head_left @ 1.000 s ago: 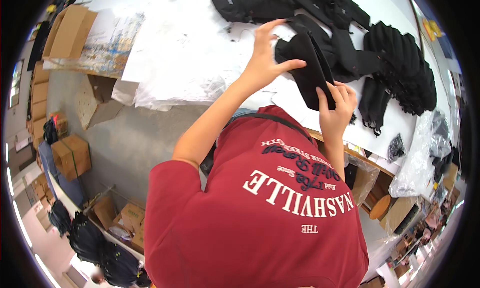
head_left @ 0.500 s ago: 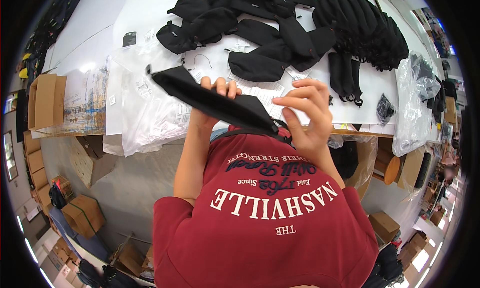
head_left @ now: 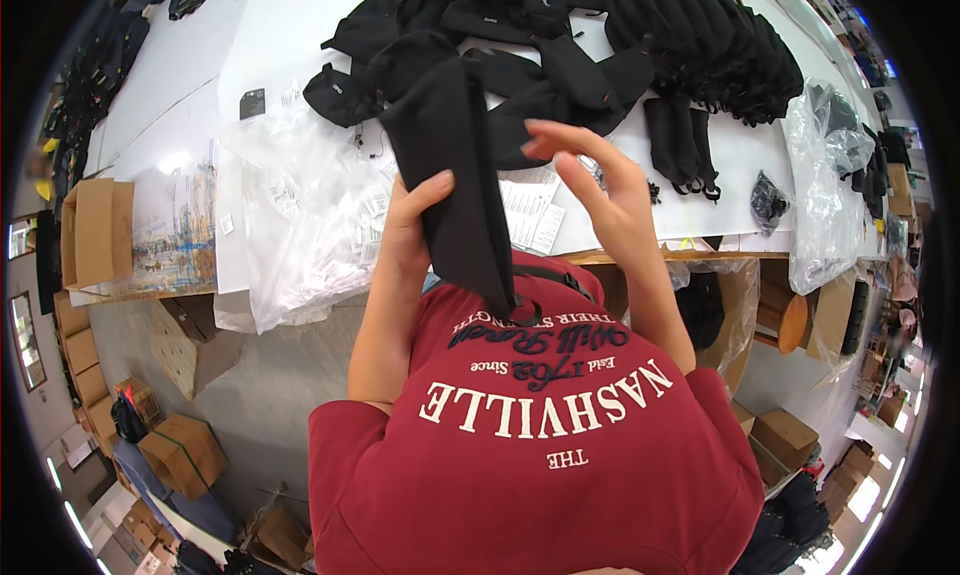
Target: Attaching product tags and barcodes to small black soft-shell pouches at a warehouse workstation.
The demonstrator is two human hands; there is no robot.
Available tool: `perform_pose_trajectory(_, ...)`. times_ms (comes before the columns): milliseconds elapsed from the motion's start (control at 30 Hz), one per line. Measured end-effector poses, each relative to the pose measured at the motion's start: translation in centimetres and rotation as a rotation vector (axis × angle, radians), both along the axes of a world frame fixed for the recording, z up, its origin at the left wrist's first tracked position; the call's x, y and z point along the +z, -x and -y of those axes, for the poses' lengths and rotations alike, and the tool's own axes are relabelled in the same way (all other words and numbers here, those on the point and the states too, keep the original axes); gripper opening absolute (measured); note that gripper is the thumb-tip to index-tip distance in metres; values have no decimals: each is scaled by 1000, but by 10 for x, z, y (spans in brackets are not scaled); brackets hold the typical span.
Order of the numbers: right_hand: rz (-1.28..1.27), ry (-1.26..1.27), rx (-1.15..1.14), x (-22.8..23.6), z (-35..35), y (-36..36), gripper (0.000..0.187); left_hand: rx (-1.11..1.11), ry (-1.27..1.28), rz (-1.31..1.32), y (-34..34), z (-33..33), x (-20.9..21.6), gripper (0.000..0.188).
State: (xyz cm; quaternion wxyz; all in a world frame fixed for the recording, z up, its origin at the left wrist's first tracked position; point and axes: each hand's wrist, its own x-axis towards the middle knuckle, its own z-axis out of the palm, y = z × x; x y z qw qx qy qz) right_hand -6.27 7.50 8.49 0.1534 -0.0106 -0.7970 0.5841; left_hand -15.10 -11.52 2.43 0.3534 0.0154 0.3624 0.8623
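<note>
A long black fabric pouch [head_left: 467, 220] stands nearly upright in front of my chest. My left hand [head_left: 412, 213] grips its left side, with the thumb lying across the front and the other fingers hidden behind. A thin dark cord loop shows at the pouch's lower end, against the red shirt. My right hand [head_left: 612, 187] is raised just to the right of the pouch, apart from it. Its fingers and thumb are spread, and nothing shows between them. Beyond both hands lies a loose pile of similar black pouches [head_left: 590, 73], partly covered by the held one.
On the white table, a dense row of black pouches [head_left: 700, 50] lies at the far right. Clear plastic bags [head_left: 290, 190] spread at the left, and another plastic bag [head_left: 825, 205] hangs over the right edge. White paper slips [head_left: 530, 215] lie behind the pouch. A cardboard box [head_left: 97, 233] sits at left.
The pouch has swung from a slanted, nearly level position to nearly upright, its upper end moving right and away from me. My left hand keeps hold; my right hand has shifted slightly away from me.
</note>
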Motion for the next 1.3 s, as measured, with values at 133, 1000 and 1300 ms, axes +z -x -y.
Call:
perform_pose_trajectory(133,-30,312,-114,-4,1,30,28,-159,99,-26,0,-16,17,32)
perform_pose_trajectory(1000,-293,-113,-296,-6,-5,27,14,-64,394,-619,-19,-35,9,92)
perform_pose_trajectory(1300,-267,-149,-215,-6,-4,31,12,-216,198,-389,-8,-21,5,82)
